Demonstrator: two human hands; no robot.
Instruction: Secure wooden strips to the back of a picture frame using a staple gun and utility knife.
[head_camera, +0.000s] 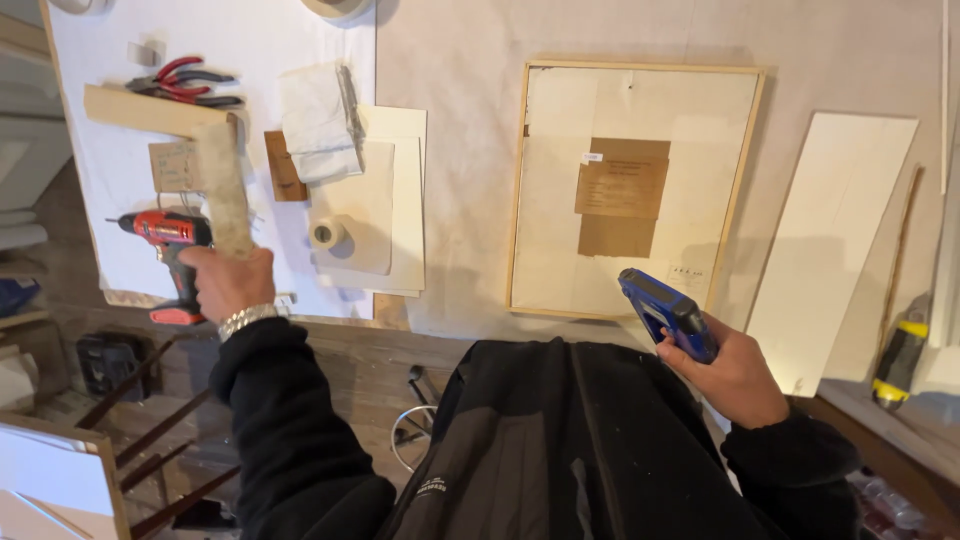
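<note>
Over the table (460, 60), left hand (228, 282) hides the wooden angle's (215, 150) end.

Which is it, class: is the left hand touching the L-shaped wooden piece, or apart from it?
Touching. The head view shows the left hand closed around the lower end of the L-shaped wooden piece.

A big table (470, 180) fills most of the view, covered with pale paper. On its left part lies a large white sheet (250, 40). A narrow white board (830, 240) lies at a slant on the right side of the table. The light is soft and a bit dim. Below the table edge is a floor of worn brown planks (350, 370). Down on the left stands a small black box (108, 362), with dark brown slats (160, 460) beside it. A white panel with a wooden edge (60, 475) leans in the bottom left corner.
</note>
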